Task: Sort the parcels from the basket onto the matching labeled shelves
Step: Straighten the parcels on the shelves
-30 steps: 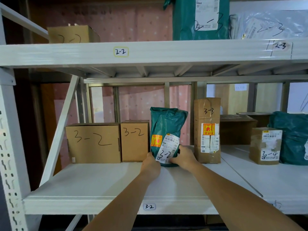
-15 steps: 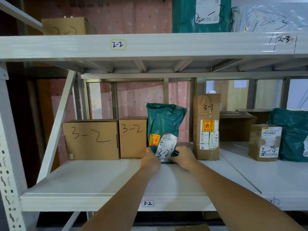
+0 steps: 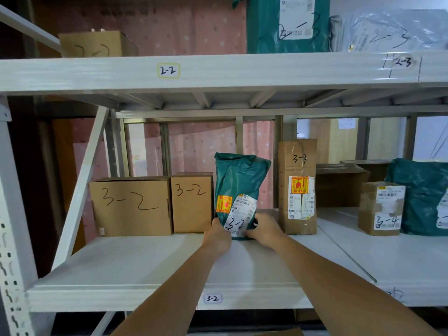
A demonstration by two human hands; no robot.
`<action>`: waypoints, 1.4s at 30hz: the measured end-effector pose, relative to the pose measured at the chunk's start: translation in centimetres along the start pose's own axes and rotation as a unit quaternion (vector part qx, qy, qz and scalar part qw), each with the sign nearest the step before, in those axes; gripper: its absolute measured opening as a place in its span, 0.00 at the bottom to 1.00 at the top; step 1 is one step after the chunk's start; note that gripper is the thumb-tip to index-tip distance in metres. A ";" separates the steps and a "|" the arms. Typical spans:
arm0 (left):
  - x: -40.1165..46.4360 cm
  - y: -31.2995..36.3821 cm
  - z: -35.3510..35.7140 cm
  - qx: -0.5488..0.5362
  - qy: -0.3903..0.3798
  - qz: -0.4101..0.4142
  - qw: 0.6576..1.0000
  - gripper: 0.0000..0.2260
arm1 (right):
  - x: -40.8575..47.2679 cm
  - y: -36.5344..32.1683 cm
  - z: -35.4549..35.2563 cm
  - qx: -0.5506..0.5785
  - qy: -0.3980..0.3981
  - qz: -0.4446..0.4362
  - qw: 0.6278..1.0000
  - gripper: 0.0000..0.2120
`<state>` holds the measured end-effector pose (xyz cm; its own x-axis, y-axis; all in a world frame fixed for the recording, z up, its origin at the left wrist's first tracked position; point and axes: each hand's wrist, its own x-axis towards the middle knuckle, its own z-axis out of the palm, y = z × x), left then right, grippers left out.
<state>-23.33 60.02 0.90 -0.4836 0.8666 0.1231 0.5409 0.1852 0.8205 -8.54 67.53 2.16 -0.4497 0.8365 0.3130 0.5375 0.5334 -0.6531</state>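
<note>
Both hands, left hand (image 3: 217, 235) and right hand (image 3: 264, 229), grip green parcel (image 3: 238, 185) upright between boxes.

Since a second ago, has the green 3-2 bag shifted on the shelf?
Yes, slightly. The green bag now stands closer to the small 3-2 box, the gap to it nearly closed. Both hands, left hand and right hand, grip its base.

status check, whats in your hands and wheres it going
Left hand and right hand both grip green mailer marked 3-2. Standing upright on shelf 3-2, beside small 3-2 box. Nothing in the way.
</note>
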 end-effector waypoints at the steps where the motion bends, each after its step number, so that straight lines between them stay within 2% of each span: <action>1: 0.0 0.0 -0.1 -0.004 0.001 0.000 1.000 0.17 | 0.0 0.0 0.0 0.002 0.000 0.004 1.000 0.19; 10: 0.2 -0.2 -0.6 -0.041 -0.003 -0.006 0.999 0.17 | 0.4 0.0 -0.3 0.029 0.019 0.021 0.999 0.23; 21: -0.4 -0.3 -0.6 -0.055 -0.004 0.007 0.998 0.17 | 0.1 0.1 0.1 0.045 0.029 0.020 0.998 0.23; 24: -0.6 -0.2 -0.6 -0.065 -0.001 0.017 0.998 0.18 | 0.2 0.1 0.1 0.070 0.044 0.025 0.996 0.27; 27: -0.8 -0.1 -0.5 -0.071 -0.007 0.024 0.997 0.22 | 0.3 -0.1 0.2 0.079 0.029 0.034 0.996 0.29; 34: 0.8 -0.2 0.1 -0.019 -0.023 0.008 1.000 0.28 | 0.8 -0.7 0.4 0.032 -0.028 0.051 0.998 0.25; 42: -0.1 1.0 0.4 -0.010 -0.007 -0.024 1.000 0.26 | 1.0 -0.2 0.7 0.043 -0.042 0.049 0.997 0.31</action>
<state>-22.45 60.29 1.52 -0.4981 0.8638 0.0761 0.5031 0.2164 0.8367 -9.65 68.18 2.11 -0.4592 0.8681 0.1885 0.5197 0.4346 -0.7356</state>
